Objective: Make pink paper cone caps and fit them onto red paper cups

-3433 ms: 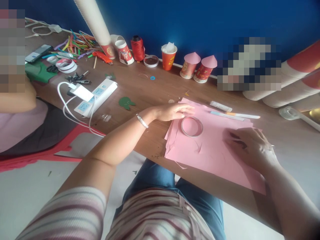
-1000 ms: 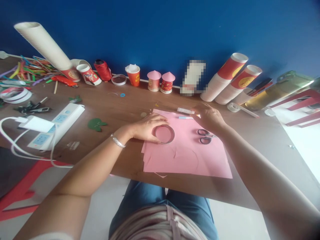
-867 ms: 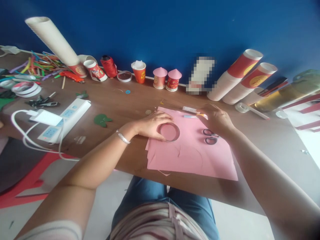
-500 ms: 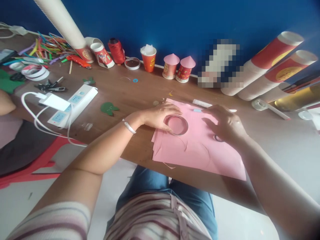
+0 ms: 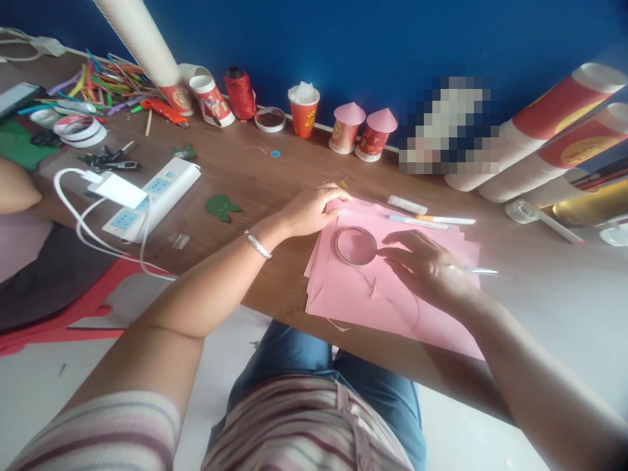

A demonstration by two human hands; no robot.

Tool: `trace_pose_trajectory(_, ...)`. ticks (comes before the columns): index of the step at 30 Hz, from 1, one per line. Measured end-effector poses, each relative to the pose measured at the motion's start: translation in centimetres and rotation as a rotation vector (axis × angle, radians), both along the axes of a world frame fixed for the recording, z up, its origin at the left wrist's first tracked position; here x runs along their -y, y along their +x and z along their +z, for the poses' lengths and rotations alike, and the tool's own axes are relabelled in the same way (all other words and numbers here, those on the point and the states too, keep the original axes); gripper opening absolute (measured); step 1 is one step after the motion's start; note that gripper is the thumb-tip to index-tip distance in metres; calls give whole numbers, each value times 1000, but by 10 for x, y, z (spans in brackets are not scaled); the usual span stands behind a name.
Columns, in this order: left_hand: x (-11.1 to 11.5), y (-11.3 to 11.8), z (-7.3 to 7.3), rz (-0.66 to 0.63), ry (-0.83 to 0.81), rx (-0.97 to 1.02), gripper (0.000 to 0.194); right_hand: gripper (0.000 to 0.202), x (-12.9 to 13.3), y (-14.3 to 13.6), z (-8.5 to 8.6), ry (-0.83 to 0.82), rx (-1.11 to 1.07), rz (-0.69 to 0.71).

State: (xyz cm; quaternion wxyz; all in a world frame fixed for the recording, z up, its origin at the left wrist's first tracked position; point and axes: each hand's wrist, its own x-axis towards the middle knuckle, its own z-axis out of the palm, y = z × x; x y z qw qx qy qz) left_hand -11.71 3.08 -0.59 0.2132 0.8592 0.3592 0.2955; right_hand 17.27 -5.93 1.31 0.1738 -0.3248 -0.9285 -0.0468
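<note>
- The left hand (image 5: pixel 313 210) is touching pink paper (image 5: pixel 353 297), right of centre; whether it's pinching, I cannot tell.
- The right hand (image 5: pixel 432 267), fingers loosely parted, is touching the ring (image 5: pixel 356 264) lying near mid-frame.

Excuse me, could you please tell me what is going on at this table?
Someone is handling a stack of pink paper. Their left hand is at its far left corner, while the fingers of their right hand reach the edge of a round ring lying on the top sheet. Whether either hand grips anything is unclear. Two pens lie near the far edge.
</note>
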Motion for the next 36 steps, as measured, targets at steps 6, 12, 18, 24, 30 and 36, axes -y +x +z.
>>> trace_pose_trajectory(6, 2, 1, 0, -8, 32, -3, 22, 22, -3, 13, -1, 11, 2, -103)
trace_pose_trajectory(12, 3, 0, 3, -5, 93, 36, 21, 24, -31, 53, 5, -3, 75, -590)
trace_pose_trajectory(18, 4, 2, 4, 24, 121, 27, 21, 28, -51, 76, 4, -90, 157, -703)
trace_pose_trajectory(24, 5, 7, 17, 6, 149, -21, 21, 28, -69, 90, -8, -41, 195, -689)
trace_pose_trajectory(30, -2, 26, 47, -55, 185, -90, 17, 21, -81, 104, -6, -12, 195, -642)
trace_pose_trajectory(36, -3, 70, 61, -59, 302, -121, 36, 24, -59, 90, 12, 140, -13, -559)
